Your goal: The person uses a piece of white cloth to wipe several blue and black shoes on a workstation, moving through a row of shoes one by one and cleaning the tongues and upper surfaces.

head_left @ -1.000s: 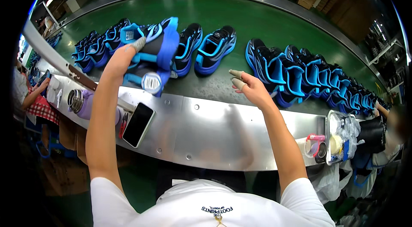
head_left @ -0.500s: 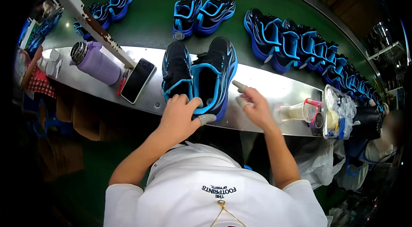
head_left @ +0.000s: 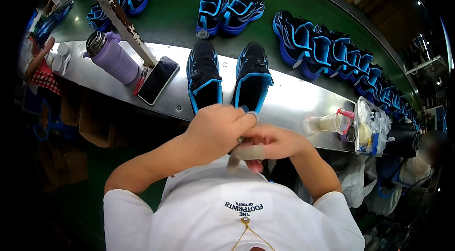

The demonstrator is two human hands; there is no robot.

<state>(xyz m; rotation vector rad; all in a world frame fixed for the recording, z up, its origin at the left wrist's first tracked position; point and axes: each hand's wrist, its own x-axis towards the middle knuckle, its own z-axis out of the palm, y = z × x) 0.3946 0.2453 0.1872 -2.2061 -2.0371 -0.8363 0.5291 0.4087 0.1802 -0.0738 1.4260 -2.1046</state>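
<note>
Two black-and-blue sneakers, a left-side shoe (head_left: 203, 56) and a right-side shoe (head_left: 252, 56), stand apart on the metal ledge with toes pointing away from me. Just nearer than their heels, my two hands meet in front of my shirt. My left hand (head_left: 215, 127) is closed, knuckles up, and covers the heel ends partly. My right hand (head_left: 269, 141) is closed against its fingers from the right, with pale wraps on some fingers. Motion blurs the fingertips, and whatever is between them is hidden.
A purple bottle (head_left: 113, 59) and a phone (head_left: 159, 80) lie left, beside a chipped white post (head_left: 111, 7). Another sneaker pair (head_left: 232, 16) stands on the green surface (head_left: 175, 9). Rightward are a row of sneakers (head_left: 327, 49), a plastic cup (head_left: 330, 122) and a tray (head_left: 359, 144).
My left hand has left the shoe's heel and come together with my right hand, which moved left and nearer. The two shoes now stand farther apart.
</note>
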